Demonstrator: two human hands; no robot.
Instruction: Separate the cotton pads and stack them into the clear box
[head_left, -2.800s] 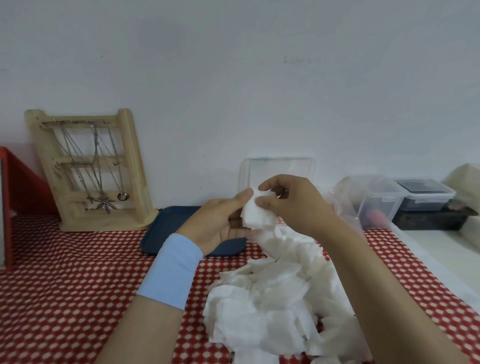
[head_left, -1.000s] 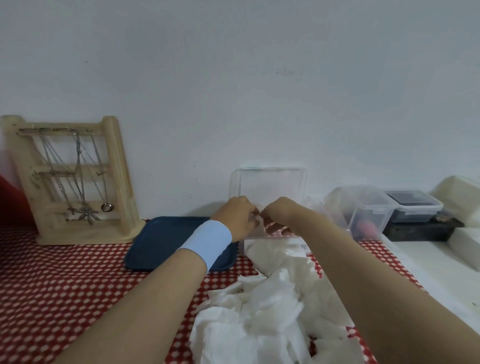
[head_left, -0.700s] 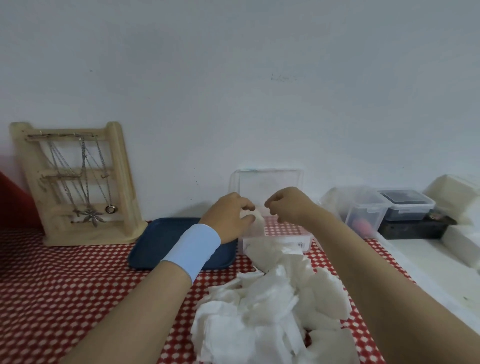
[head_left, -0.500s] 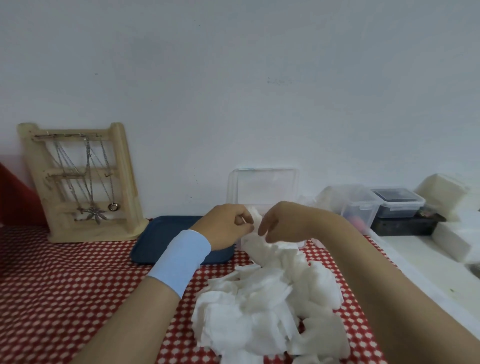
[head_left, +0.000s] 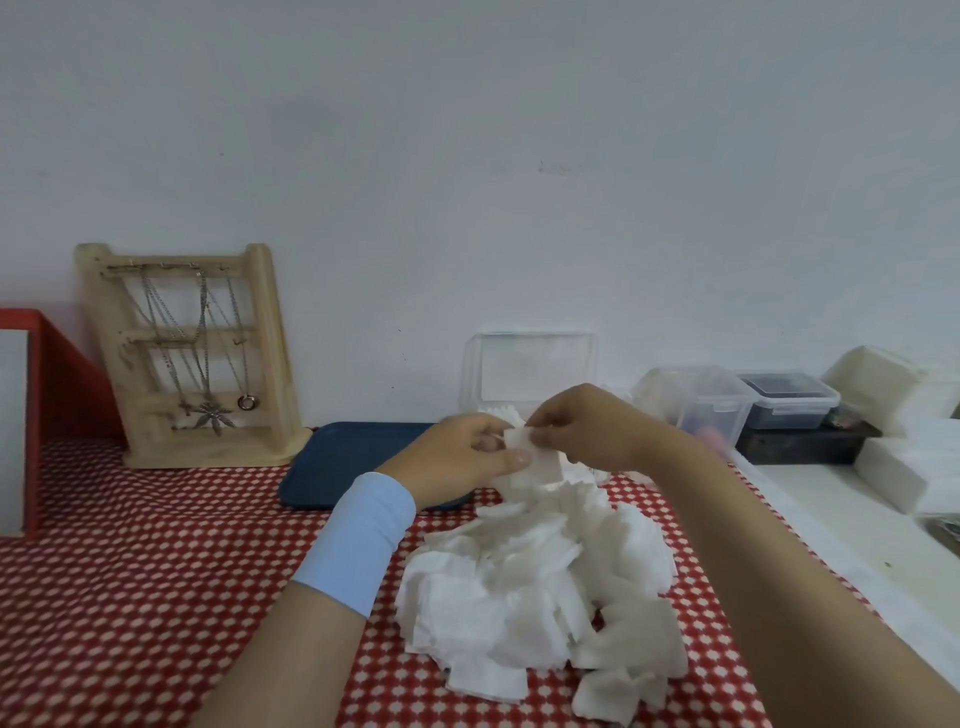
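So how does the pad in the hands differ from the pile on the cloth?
The held pad is raised, pinched by the left hand and right hand; the pile lies on the red checked cloth. The held pad is a small piece; the pile is many, overlapping and crumpled. Both are white.
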